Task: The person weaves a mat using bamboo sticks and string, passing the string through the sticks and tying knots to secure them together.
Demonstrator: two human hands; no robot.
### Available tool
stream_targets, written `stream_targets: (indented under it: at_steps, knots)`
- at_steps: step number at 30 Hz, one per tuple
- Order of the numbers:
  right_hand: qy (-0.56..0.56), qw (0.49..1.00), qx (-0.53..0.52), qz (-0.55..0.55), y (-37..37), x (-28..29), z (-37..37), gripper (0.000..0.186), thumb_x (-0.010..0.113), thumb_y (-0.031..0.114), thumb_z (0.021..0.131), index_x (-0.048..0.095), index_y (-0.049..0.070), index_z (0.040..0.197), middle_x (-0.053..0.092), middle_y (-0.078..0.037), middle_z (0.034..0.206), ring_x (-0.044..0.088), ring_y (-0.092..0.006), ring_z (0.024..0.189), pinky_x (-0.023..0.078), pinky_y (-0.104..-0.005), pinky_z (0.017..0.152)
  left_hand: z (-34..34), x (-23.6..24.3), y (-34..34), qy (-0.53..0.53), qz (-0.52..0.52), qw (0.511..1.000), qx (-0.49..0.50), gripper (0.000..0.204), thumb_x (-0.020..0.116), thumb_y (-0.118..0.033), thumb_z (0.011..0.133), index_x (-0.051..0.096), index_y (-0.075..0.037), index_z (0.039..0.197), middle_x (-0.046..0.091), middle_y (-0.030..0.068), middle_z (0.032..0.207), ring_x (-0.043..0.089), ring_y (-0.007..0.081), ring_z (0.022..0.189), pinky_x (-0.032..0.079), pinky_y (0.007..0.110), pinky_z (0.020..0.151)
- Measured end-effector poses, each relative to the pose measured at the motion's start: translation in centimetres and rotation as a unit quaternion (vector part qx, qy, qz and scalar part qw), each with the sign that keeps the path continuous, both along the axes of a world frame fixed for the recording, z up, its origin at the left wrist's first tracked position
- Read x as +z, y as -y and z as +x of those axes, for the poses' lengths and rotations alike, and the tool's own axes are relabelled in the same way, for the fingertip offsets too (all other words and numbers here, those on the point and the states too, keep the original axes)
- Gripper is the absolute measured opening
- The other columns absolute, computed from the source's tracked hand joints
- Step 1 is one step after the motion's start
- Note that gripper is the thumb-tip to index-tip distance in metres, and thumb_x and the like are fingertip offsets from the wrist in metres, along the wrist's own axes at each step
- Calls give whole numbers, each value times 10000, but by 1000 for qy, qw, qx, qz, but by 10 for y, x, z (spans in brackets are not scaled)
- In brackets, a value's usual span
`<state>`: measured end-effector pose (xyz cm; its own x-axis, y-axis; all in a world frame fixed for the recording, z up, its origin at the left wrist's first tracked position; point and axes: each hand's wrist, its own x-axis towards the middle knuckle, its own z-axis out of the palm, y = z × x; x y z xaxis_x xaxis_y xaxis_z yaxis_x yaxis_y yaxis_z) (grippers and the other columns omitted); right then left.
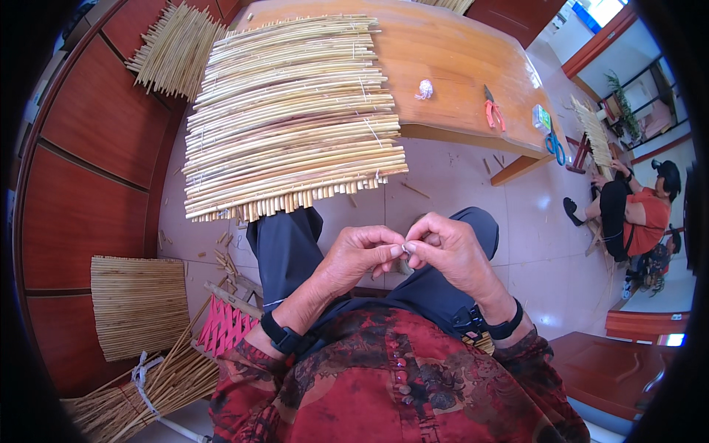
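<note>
My left hand [362,255] and my right hand [452,251] meet above my lap. Thumb and fingertips of both are pinched together around something tiny and pale, too small to name. Just beyond them a mat of tied straw-coloured stalks [292,129] overhangs the near edge of the wooden table [458,48], its front end close to my left knee. White string ties show across the mat. To its right on the tabletop lie a small ball of white string [424,89], red-handled pliers [494,112], a small green-and-white box [541,117] and blue-handled scissors [555,144].
Another stalk mat [140,306] leans on the red-brown cabinet [96,155] at left, with a further one [177,52] behind. A tied stalk bundle [140,395] lies near a pink-strapped folding stool [225,325]. Cut pieces litter the floor. At right a person [646,214] sits working.
</note>
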<state>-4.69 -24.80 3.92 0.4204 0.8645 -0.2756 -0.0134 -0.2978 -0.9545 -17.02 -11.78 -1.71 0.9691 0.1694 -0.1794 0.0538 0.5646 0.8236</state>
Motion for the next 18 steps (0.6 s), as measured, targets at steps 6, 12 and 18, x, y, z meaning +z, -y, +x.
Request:
stream_targets:
  at_steps: [6, 12, 18]
  knots:
    - [77, 997, 3, 0, 0, 1, -5, 71, 567, 59, 834, 550, -8, 848, 576, -52, 723, 576, -96, 646, 464, -225, 574, 0, -2, 0, -2, 10, 1000, 4, 115, 614, -104, 833, 638, -11, 895, 561, -11, 679, 476, 35, 569, 361, 167, 474]
    - [122, 992, 1, 5, -1, 2, -9, 72, 556, 59, 834, 551, -10, 850, 571, -63, 722, 580, -102, 639, 459, -232, 567, -1, -5, 4, 2, 6, 1000, 27, 94, 608, -83, 831, 633, -12, 887, 568, -9, 681, 481, 33, 558, 361, 158, 464]
    - [15, 999, -36, 21, 8, -6, 3, 107, 576, 74, 827, 566, -16, 884, 560, -57, 745, 581, -96, 643, 460, -230, 571, 1, -1, 7, -3, 16, 999, 46, 79, 604, -72, 829, 628, -19, 882, 576, -1, 690, 491, 39, 547, 365, 165, 455]
